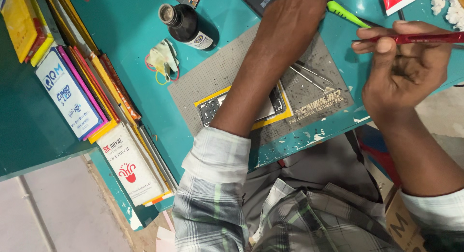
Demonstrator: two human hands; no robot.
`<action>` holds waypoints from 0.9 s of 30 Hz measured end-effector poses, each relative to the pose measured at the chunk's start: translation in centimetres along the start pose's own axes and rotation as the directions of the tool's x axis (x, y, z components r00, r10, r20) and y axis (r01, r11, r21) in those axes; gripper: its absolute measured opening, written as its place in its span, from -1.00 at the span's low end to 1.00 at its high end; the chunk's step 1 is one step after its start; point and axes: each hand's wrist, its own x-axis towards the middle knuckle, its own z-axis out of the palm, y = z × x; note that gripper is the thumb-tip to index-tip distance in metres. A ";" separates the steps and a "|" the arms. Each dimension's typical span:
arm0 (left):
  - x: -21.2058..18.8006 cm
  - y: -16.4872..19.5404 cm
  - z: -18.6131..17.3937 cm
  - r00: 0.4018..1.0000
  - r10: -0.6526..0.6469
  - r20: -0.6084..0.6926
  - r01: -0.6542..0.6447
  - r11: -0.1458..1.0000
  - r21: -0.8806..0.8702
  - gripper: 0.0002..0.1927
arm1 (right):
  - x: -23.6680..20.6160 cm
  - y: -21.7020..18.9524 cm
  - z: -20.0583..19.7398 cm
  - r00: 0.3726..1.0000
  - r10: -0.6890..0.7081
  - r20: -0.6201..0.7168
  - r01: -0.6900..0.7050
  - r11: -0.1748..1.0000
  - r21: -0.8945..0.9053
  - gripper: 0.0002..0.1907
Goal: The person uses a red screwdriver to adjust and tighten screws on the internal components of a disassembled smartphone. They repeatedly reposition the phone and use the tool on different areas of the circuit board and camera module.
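Head view. The left hand [295, 12] reaches forward across the grey work mat [203, 82], forearm lying over the opened phone [275, 104]. Its fingers run off the top edge of the picture, so whether they are spread or closed cannot be determined. The right hand [403, 70] is raised at the right side of the teal bench [130, 29], fingers curled shut around a red-handled tool [425, 37] held nearly level; the tool's right end is cut off by the frame.

The phone lies flat on the mat, near its front edge. It shows a yellow rim and dark internal parts at both ends; the middle is hidden under the forearm. Two metal tweezers [311, 73] rest on the mat just right of the forearm. A dark glass bottle [186, 24] lies behind the mat. A green-handled tool [345, 12] lies between the hands.
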 end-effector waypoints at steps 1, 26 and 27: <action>0.0 0.0 -0.2 1.000 0.012 0.015 -0.012 1.000 -0.007 -0.87 | 0.0 0.0 0.0 1.000 -0.001 0.000 0.001 1.000 0.007 -0.81; -18.7 3.7 -19.0 0.622 -0.782 0.028 0.125 0.065 -0.990 -0.60 | -3.2 -3.1 2.0 0.934 0.223 0.278 -0.200 0.974 -0.110 -0.87; -20.1 4.1 -18.7 0.576 -0.816 0.048 0.013 -0.049 -0.999 -0.60 | -3.5 -3.6 2.7 0.922 0.239 0.306 -0.222 0.971 -0.090 -0.86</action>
